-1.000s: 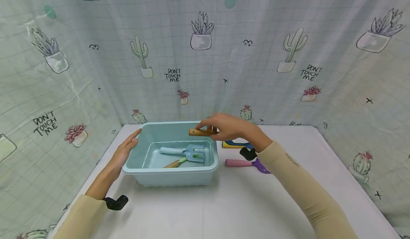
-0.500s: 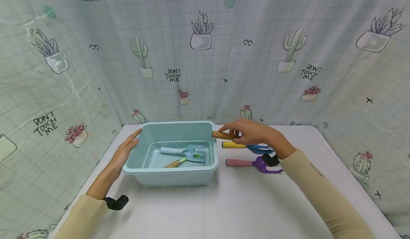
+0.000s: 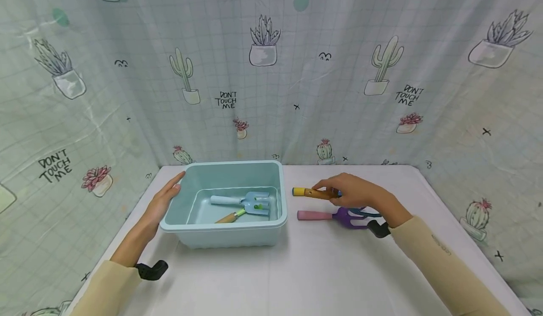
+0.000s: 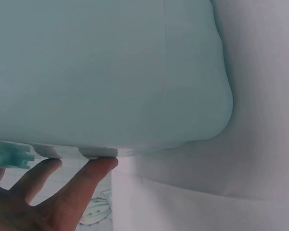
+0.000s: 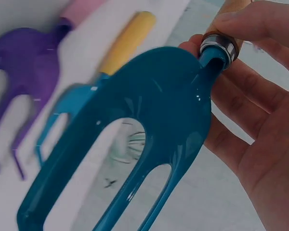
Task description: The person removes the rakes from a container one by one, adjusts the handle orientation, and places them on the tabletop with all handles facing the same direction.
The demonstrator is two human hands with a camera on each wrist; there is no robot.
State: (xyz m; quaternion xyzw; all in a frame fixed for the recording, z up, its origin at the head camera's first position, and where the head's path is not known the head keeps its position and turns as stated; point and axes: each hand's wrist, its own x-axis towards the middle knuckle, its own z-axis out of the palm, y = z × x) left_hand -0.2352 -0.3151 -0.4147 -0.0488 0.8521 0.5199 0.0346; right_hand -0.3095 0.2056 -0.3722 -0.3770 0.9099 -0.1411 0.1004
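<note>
My right hand (image 3: 354, 193) holds a garden hand fork by its wooden handle (image 3: 319, 194). In the right wrist view its teal, several-tined head (image 5: 173, 101) points away from the palm, and a metal collar joins it to the handle. Below this hand, a blue hand fork with a yellow handle (image 3: 299, 191) is partly covered. A purple hand fork with a pink handle (image 3: 315, 215) lies in front of that one. My left hand (image 3: 157, 207) rests on the left side of a pale blue plastic tub (image 3: 229, 238), fingers extended against its outer wall.
Inside the tub lie a light blue hand fork (image 3: 256, 204) and a tool with a wooden handle (image 3: 228, 218) and a green neck, its end under the fork. A white table (image 3: 271, 283) carries everything, and a cactus-print curtain (image 3: 237, 71) surrounds it at the back and sides.
My right hand has carried the wooden-handled hand fork from over the tub's right rim rightward and down, to above the yellow-handled fork. My left hand keeps its place on the tub.
</note>
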